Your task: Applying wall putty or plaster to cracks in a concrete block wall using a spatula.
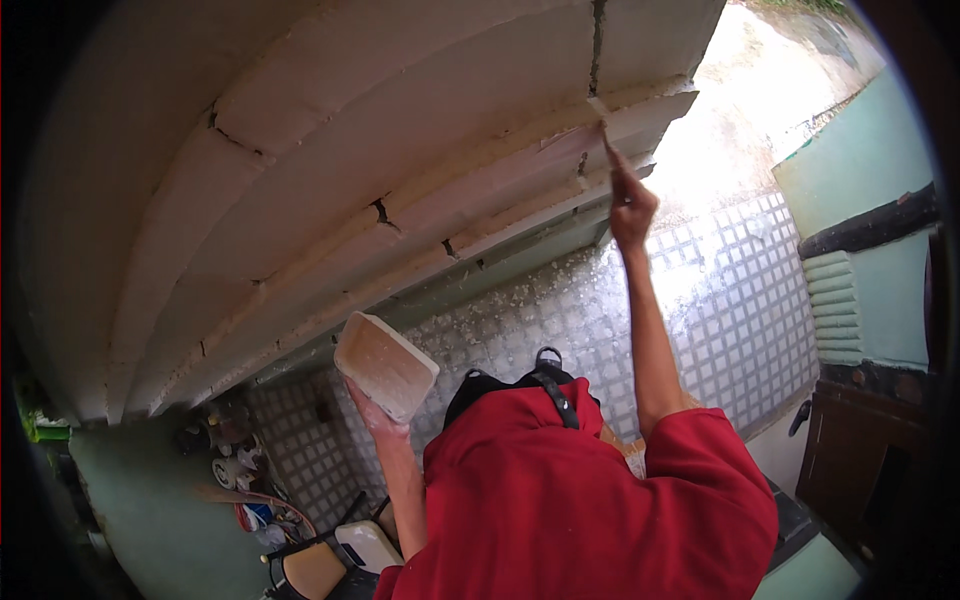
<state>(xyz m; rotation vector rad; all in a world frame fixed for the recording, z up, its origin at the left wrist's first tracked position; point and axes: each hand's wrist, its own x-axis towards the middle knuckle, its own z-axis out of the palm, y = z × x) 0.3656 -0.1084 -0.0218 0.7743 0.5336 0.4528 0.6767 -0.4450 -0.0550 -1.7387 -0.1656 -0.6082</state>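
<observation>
My right hand [632,208] is raised, its fingers closed round a slim tool [610,145], blurred, whose tip reaches a pale patched crack at the edge of a moulded, cream-painted band [540,130]. Dark cracks [382,213] run across several of these bands. Low at the centre-left, my left hand [368,400] holds a white rectangular plastic tray [380,360] from beneath, with white residue inside it and on my hand.
Below is a tiled floor [720,310], speckled white in places. Chairs [310,570] and piled items [235,470] stand at lower left. A dark wooden cabinet [850,450] and pale green wall [840,150] are at right, beside a bright opening.
</observation>
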